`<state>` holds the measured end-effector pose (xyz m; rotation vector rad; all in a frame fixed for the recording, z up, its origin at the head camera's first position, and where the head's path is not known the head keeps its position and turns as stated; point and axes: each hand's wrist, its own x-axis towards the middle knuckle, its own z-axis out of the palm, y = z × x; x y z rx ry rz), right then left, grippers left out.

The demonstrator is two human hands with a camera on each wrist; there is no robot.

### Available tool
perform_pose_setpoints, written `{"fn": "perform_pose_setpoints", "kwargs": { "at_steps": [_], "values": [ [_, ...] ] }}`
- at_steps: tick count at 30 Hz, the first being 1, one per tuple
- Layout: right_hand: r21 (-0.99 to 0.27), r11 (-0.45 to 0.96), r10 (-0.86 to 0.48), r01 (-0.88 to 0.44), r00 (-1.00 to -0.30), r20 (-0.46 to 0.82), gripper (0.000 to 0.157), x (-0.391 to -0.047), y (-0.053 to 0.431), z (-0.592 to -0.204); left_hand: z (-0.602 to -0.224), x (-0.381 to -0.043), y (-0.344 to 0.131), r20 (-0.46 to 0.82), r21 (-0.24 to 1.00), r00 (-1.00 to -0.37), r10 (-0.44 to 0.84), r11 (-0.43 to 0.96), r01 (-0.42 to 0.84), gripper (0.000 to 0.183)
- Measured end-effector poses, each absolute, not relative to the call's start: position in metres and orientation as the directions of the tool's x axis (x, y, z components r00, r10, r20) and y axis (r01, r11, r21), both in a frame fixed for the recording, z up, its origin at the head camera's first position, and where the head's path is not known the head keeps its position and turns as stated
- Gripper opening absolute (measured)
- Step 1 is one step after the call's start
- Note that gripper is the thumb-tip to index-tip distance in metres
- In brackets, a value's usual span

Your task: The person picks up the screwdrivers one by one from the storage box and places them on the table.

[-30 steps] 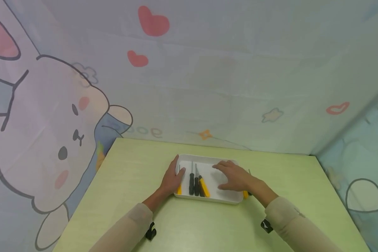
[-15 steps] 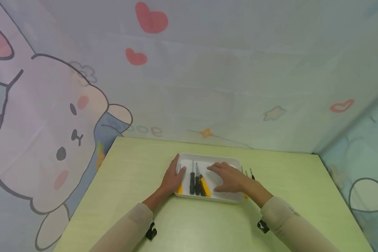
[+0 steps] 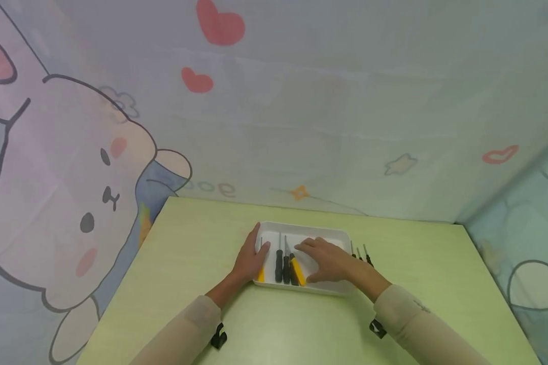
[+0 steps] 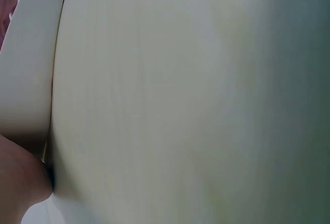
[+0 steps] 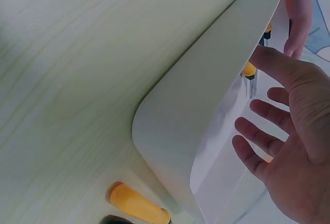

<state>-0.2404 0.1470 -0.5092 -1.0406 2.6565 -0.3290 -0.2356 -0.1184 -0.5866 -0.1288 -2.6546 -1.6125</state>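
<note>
A white tray (image 3: pixel 310 290) lies on the table with several screwdrivers in it. My left hand (image 3: pixel 251 258) grips its left end, thumb over the inside and fingers along the outer wall. Beside that thumb is a yellow handle (image 3: pixel 261 274). Two black-handled screwdrivers (image 3: pixel 279 266) lie in the left half, next to a yellow-handled screwdriver (image 3: pixel 297 271) that slants. My right hand (image 3: pixel 326 259) hovers over the tray just right of this one, fingers spread and bent a little, holding nothing. In the right wrist view, its thumb reaches near the tray wall (image 5: pixel 201 80).
Several more screwdrivers (image 3: pixel 368 257) lie on the table just right of the tray, partly hidden by my right forearm. One yellow handle (image 5: pixel 136 203) shows there in the right wrist view. A printed cloth wall (image 3: pixel 301 126) stands behind the pale green table (image 3: pixel 201 223).
My right hand has moved left over the tray, closer to the slanted yellow-handled screwdriver. More of the screwdrivers right of the tray now shows. My left hand stays on the tray.
</note>
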Motion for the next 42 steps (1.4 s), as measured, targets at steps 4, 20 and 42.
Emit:
{"fn": "perform_pose_setpoints", "kwargs": {
  "at_steps": [4,20,42],
  "values": [
    [-0.296,0.720,-0.687,-0.627,-0.702,-0.185,0.087,-0.240,0.142,-0.508,-0.583,-0.236,-0.117,0.078,0.887,-0.995,0.055,0.452,0.095,0.068],
    [-0.228,0.711,-0.703,-0.665,-0.678,-0.216,0.089,-0.241,0.128,-0.513,-0.583,-0.236,-0.118,0.094,0.877,-0.994,0.059,0.467,0.111,0.067],
    [-0.168,0.703,-0.711,-0.691,-0.675,-0.196,0.087,-0.239,0.122,-0.517,-0.586,-0.235,-0.119,0.074,0.884,-0.995,0.061,0.459,0.093,0.068]
  ]
}}
